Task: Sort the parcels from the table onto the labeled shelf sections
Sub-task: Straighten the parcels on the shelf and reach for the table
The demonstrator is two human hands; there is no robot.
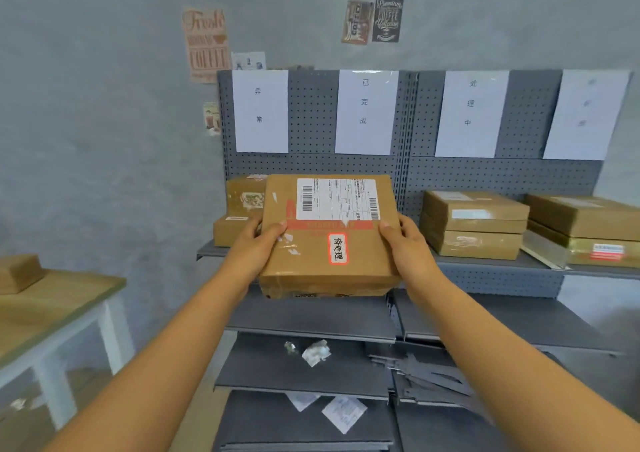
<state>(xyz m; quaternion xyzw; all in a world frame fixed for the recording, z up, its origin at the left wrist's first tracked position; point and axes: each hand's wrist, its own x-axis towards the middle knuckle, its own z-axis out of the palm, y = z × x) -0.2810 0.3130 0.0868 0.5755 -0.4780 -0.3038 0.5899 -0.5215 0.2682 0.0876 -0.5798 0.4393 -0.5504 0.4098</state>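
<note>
Held parcel (329, 237): brown carton raised in front of the grey shelf unit (311, 316), shipping label and a red-edged sticker facing up.
Left hand (258, 240): grips the carton's left edge, thumb on top, fingers underneath.
Right hand (403, 244): grips the right edge likewise.
Behind the parcel: two stacked cartons (239, 209) at the left end of the upper shelf, partly hidden by it.
Right of it: a two-carton stack (474, 223), then another stack (585, 230) further right.
Back panel: four paper section labels (365, 112) on pegboard.
Lower shelves: crumpled paper (315, 353) and loose slips (343, 413).
Table (52, 309): at left, one small box (19, 273) on it.
</note>
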